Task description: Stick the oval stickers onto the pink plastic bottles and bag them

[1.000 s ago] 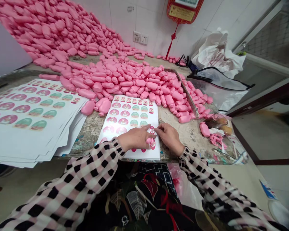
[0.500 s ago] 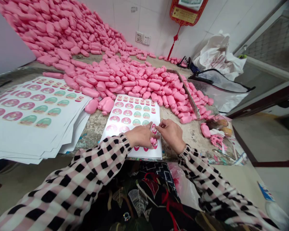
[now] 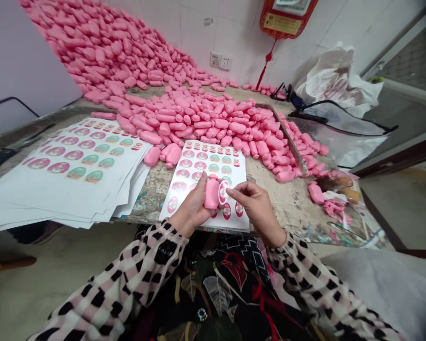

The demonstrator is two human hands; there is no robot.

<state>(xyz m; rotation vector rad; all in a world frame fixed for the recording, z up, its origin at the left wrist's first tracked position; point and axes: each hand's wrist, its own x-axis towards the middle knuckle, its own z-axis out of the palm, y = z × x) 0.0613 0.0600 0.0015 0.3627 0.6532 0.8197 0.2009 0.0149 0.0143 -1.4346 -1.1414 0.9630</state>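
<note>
A small pink plastic bottle (image 3: 211,194) sits in my left hand (image 3: 190,208), its broad side facing up and the thumb along its left edge. Between the thumb and forefinger of my right hand (image 3: 257,203) is an oval pink-and-white sticker (image 3: 223,192), held at the bottle's right side. Whether the sticker touches the bottle I cannot tell. Both hands are over a sticker sheet (image 3: 184,163) printed with pink and green labels; they hide part of its lower half.
A big heap of pink bottles (image 3: 199,113) covers the back of the worktable. To the left lies a fanned stack of sticker sheets (image 3: 81,189). A wooden strip (image 3: 287,137) borders the heap at right, near pink scraps (image 3: 335,209) and a clear zip bag (image 3: 341,128).
The sticker has come off the sheet in my right hand. My left hand has turned over, bringing the bottle into view above the sheet. The view has shifted slightly.
</note>
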